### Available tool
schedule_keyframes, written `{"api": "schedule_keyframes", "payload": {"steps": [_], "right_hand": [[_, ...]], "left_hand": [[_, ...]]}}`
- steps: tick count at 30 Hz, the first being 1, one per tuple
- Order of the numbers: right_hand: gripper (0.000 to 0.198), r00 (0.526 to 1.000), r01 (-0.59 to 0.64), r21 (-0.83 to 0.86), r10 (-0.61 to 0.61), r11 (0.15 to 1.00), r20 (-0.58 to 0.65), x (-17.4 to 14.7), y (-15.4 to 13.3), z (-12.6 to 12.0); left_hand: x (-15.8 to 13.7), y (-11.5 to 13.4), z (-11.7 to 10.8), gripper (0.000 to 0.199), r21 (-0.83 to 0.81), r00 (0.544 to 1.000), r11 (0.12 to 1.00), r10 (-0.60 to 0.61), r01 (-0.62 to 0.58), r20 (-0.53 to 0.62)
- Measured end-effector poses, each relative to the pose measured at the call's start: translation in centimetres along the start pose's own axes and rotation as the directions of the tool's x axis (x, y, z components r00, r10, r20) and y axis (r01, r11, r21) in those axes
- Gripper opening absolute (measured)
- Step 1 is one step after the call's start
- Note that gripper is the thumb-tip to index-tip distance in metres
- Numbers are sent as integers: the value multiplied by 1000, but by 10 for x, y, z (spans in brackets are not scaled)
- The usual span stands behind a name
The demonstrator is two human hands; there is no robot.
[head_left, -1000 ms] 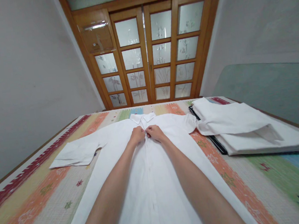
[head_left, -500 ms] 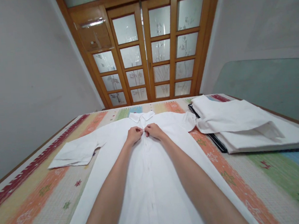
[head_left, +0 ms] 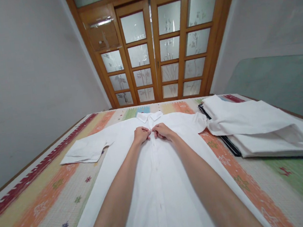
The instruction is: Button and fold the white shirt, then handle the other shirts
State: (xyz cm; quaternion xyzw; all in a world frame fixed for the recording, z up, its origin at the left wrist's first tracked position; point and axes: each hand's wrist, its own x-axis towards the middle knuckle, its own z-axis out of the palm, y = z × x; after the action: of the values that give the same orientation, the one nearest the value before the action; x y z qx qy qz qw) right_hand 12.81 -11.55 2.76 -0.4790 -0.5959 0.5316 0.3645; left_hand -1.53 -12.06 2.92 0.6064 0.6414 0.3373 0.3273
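Observation:
A white button-up shirt (head_left: pixel 159 185) lies spread front side up, its collar (head_left: pixel 149 116) at the far end and its sleeves out to both sides. Just below the collar, my left hand (head_left: pixel 142 134) pinches the front placket between thumb and fingers. Close beside it my right hand (head_left: pixel 161 130) is closed on the other side of the same spot. The fingertips nearly meet there, and the small button or buttonhole between them is hidden. Further down the placket, several small buttons or holes show faintly.
A patterned, striped cloth (head_left: pixel 41 197) covers the table. At the right, folded white garments (head_left: pixel 274 144) with a black-edged item beneath them form a stack, and the shirt's right-hand sleeve rests on it. Wooden glass-paned doors (head_left: pixel 156 55) stand beyond the table, with walls on both sides.
The view has turned slightly, so the whole scene sits further right. Both hands stay at the same part of the placket, with only small finger shifts.

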Motion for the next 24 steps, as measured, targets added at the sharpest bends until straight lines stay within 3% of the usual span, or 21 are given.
{"api": "schedule_keyframes", "payload": {"steps": [8,14,24], "right_hand": [[25,999,-41,61,41,997,9,-4,-5,-1],[29,999,-51,73,49,996,18,-2,-5,-1],[25,999,-52,58,52,997,0,-4,-6,-2]], "left_hand": [[-5,9,0,17,-41,998,998,-51,52,30],[-10,13,2,26,-16,1000,1000,15,-15,11],[-7,6,-1,15,-7,995,997,80,-80,58]]}}
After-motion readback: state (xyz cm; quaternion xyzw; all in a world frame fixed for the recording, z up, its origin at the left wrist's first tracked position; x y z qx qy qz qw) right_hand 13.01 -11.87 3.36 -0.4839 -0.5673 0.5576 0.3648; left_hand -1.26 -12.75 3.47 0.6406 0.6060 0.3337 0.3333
